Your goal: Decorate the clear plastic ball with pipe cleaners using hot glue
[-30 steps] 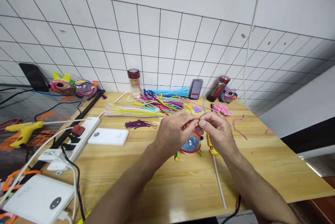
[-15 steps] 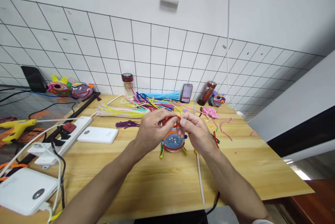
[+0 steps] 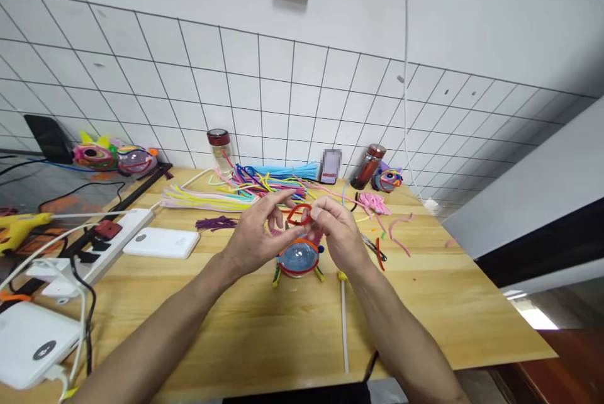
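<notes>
Plainly, the right hand (image 3: 340,232) pinches a red loop (image 3: 289,218); the left hand (image 3: 255,233), loosely spread, perhaps touches it.

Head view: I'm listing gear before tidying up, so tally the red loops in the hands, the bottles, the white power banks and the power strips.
Red loop, in the right hand: 1
Bottles, one clear and one dark red: 2
White power banks, one farther and one nearer: 2
Power strip: 1
Total: 6

Through my head camera I look forward and down, left hand (image 3: 255,234) and right hand (image 3: 338,233) near, tiled wall (image 3: 278,86) beyond.
</notes>
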### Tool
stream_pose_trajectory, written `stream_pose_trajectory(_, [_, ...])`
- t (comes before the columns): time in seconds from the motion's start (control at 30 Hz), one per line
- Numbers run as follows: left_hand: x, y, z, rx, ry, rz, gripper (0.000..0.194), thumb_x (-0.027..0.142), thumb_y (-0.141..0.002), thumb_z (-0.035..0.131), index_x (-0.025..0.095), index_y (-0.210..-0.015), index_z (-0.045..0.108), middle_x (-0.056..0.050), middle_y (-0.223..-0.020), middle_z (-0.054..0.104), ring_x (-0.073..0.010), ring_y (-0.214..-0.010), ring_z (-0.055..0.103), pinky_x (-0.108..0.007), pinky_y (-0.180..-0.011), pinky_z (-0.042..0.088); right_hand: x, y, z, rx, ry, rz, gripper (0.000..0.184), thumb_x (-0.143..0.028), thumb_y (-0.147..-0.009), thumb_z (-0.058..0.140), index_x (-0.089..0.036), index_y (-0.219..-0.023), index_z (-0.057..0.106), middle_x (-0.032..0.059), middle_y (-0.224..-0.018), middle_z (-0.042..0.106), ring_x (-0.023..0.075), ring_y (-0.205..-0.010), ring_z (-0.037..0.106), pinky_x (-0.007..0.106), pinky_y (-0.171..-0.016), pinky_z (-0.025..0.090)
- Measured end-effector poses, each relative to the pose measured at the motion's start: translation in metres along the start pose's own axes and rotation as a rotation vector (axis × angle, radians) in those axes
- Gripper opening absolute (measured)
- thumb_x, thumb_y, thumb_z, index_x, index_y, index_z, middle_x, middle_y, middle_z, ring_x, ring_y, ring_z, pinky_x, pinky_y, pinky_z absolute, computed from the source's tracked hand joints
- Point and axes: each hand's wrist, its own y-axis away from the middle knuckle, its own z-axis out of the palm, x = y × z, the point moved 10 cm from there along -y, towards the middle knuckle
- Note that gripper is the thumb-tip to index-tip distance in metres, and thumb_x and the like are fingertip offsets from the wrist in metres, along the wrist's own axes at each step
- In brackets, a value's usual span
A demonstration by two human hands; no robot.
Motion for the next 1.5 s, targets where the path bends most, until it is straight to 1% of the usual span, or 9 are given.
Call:
stream_pose_trajectory(0.13, [0.006,0.000,0.002,-0.029,-0.055,0.083,0.048,0.029,-0.092,0.082,0.022,-0.137,0.068,-0.004,-0.101,0.078,-0.0098,-0.065,0.062,-0.026,-0.073,0.058,0.004,-0.005,-0.003,-0.010,-0.005,0.013,0.035,-0.054,-0.083,0.078,-0.023,-0.081,0.064,-0.0012,-0.069,0.068,0.0128,-0.056,0.057,0.024,-0.053,0.047])
stream_pose_trajectory(0.43, [0.026,0.001,0.000,-0.134,-0.124,0.237,0.038,0.028,-0.098,0.078,0.018,-0.133,0.069,-0.009,-0.108,0.080,-0.0180,-0.087,0.074,-0.033,-0.084,0.062,0.005,-0.008,0.007,-0.035,-0.090,0.025,0.029,-0.046,-0.075,0.083,-0.022,-0.078,0.065,-0.0007,-0.076,0.070,0.0121,-0.055,0.057,0.024,-0.048,0.045])
stream_pose_trajectory(0.63, [0.037,0.004,-0.002,-0.127,-0.145,0.315,0.032,0.021,-0.099,0.075,0.017,-0.131,0.070,-0.010,-0.106,0.080,-0.0208,-0.095,0.075,-0.033,-0.083,0.062,0.005,-0.003,0.006,0.007,-0.033,0.005,0.028,-0.044,-0.075,0.083,-0.022,-0.078,0.065,-0.0019,-0.069,0.067,0.0125,-0.053,0.056,0.025,-0.049,0.042])
stream_pose_trajectory(0.8, [0.043,0.004,-0.005,-0.121,-0.109,0.326,0.039,0.023,-0.096,0.080,0.018,-0.133,0.068,-0.012,-0.119,0.080,-0.0236,-0.109,0.077,-0.037,-0.093,0.064,-0.001,0.004,0.002,0.032,0.018,-0.060,0.024,-0.041,-0.079,0.081,-0.022,-0.079,0.068,-0.0021,-0.070,0.067,0.0112,-0.054,0.052,0.024,-0.052,0.044])
stream_pose_trajectory(1.0, [0.039,-0.001,-0.008,-0.151,-0.097,0.313,0.027,0.022,-0.099,0.077,0.017,-0.125,0.071,-0.006,-0.104,0.082,-0.0182,-0.093,0.077,-0.031,-0.083,0.063,0.002,0.002,-0.002,0.036,0.056,-0.037,0.027,-0.046,-0.078,0.082,-0.023,-0.078,0.067,-0.0008,-0.069,0.070,0.0135,-0.054,0.058,0.026,-0.053,0.049])
stream_pose_trajectory(1.17, [0.026,0.000,0.000,-0.185,-0.135,0.289,0.026,0.022,-0.098,0.078,0.016,-0.123,0.071,-0.008,-0.108,0.081,-0.0191,-0.096,0.077,-0.030,-0.082,0.061,0.007,-0.001,-0.007,0.064,0.078,-0.037,0.030,-0.050,-0.081,0.082,-0.023,-0.086,0.070,0.0008,-0.079,0.075,0.0137,-0.056,0.060,0.027,-0.054,0.051])
stream_pose_trajectory(1.33, [0.010,0.001,0.014,-0.275,-0.176,0.183,0.027,0.031,-0.101,0.074,0.018,-0.125,0.071,-0.008,-0.108,0.080,-0.0212,-0.096,0.076,-0.031,-0.079,0.059,0.014,-0.002,-0.015,0.106,0.162,-0.062,0.027,-0.048,-0.087,0.081,-0.024,-0.086,0.070,-0.0007,-0.072,0.071,0.0146,-0.057,0.061,0.027,-0.056,0.051])
stream_pose_trajectory(1.43, [0.006,-0.003,0.010,-0.294,-0.127,0.106,0.041,0.033,-0.093,0.083,0.019,-0.130,0.069,-0.009,-0.117,0.079,-0.0219,-0.097,0.075,-0.032,-0.081,0.057,0.019,-0.002,-0.020,0.142,0.199,-0.057,0.026,-0.046,-0.088,0.080,-0.024,-0.085,0.068,-0.0011,-0.068,0.069,0.0149,-0.054,0.060,0.028,-0.054,0.050])
stream_pose_trajectory(1.5, [0.001,-0.007,0.004,-0.304,-0.085,0.018,0.038,0.035,-0.090,0.086,0.018,-0.122,0.072,-0.006,-0.111,0.080,-0.0197,-0.088,0.073,-0.031,-0.075,0.054,0.019,-0.003,-0.021,0.168,0.200,-0.074,0.027,-0.047,-0.088,0.080,-0.023,-0.084,0.068,-0.0007,-0.069,0.070,0.0149,-0.055,0.060,0.027,-0.054,0.049])
